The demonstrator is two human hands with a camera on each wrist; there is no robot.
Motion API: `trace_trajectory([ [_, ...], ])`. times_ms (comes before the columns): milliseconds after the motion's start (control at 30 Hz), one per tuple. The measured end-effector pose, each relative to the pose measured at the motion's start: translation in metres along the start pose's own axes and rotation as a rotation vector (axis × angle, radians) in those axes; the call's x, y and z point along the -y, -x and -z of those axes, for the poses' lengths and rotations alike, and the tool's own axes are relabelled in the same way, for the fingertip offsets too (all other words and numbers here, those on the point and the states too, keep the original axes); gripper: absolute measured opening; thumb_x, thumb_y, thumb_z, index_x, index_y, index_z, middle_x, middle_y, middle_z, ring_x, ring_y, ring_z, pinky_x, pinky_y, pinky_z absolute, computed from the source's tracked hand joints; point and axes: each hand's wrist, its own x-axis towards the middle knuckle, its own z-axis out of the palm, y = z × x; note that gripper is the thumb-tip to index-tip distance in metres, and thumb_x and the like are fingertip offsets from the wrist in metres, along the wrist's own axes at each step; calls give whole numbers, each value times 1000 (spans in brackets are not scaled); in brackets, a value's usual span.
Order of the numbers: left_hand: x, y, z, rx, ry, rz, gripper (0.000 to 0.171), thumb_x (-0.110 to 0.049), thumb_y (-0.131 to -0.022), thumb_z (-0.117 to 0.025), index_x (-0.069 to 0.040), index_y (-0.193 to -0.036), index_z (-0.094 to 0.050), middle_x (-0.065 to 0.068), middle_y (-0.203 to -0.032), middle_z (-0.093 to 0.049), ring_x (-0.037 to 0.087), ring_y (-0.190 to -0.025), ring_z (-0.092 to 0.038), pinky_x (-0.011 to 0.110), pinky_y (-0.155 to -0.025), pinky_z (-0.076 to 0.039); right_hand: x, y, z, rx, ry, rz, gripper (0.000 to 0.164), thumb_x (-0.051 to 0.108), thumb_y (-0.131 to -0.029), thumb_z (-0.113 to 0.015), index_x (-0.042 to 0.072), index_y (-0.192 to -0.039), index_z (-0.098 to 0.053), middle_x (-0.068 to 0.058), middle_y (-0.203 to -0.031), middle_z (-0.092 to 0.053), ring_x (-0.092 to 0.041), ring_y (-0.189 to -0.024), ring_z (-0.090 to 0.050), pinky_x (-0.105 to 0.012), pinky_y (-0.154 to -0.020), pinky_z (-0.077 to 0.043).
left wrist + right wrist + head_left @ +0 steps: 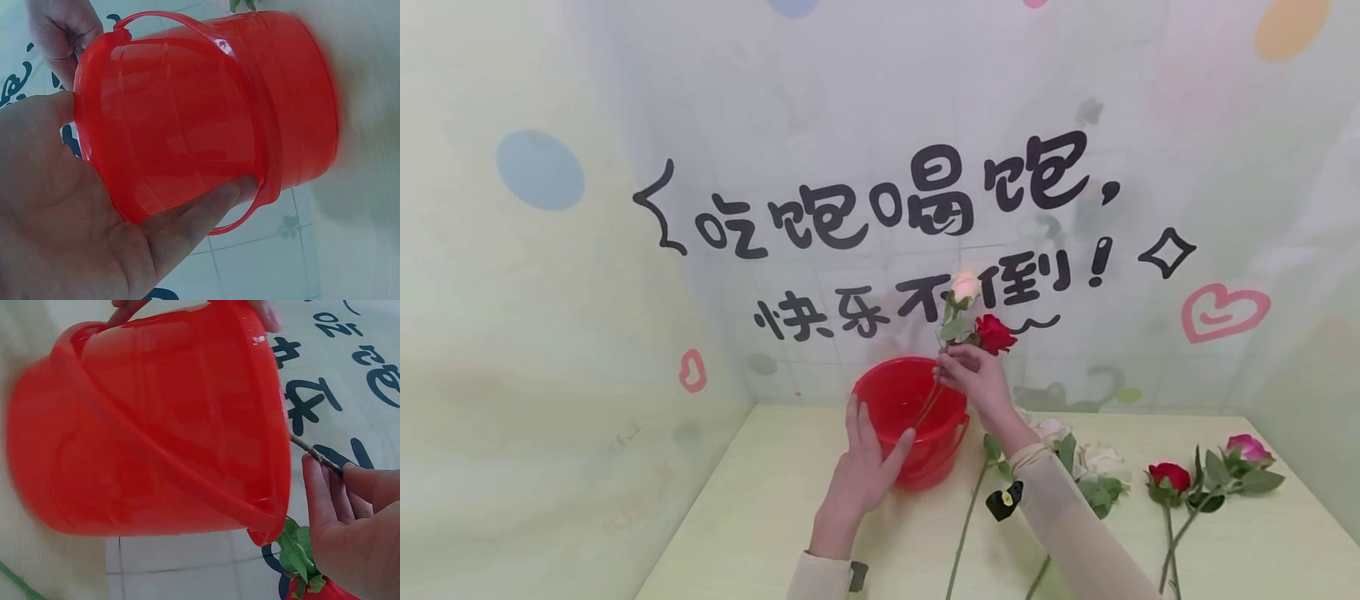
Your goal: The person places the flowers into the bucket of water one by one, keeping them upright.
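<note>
A red plastic bucket with a handle stands upright on the table. My left hand rests against its side, fingers stretched along the wall and thumb at the rim. Above the rim, my right hand pinches the thin stem of a pale pink rose. That stem slants down into the bucket; its lower end is hidden in the wrist views. Right beside the right hand is a red rose with green leaves. Where its stem runs is hidden.
On the table, right of the bucket, lie white roses, partly covered by the right forearm. Farther right lie another red rose and a magenta rose, their stems crossing. A printed curtain hangs behind.
</note>
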Motion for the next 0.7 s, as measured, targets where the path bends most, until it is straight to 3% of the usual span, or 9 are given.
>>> trace_trajectory([
  [233,0,1,0,1,15,2,112,-52,-94,-73,-5,-168,-4,20,-157,-41,40,-118,-65,50,-84,-64,-7,4,-5,20,49,-5,27,6,-103,-68,-7,-127,-67,-31,-121,-69,-25,-97,-76,-31,-86,-62],
  [400,1,1,0,-5,26,-4,112,-52,-94,-74,-5,-168,-4,20,-160,-37,42,-128,-59,52,-86,-63,-13,6,-8,27,82,-14,27,7,-101,-71,-5,-125,-69,-25,-115,-73,-29,-100,-76,-35,-87,-62],
  [700,2,0,-2,-13,29,-20,111,-56,-95,-71,-3,-167,-5,21,-161,-36,42,-127,-60,52,-86,-63,-14,7,-16,17,194,-12,23,7,-99,-74,-3,-120,-72,-20,-108,-75,-32,-96,-76,-41,-84,-64],
])
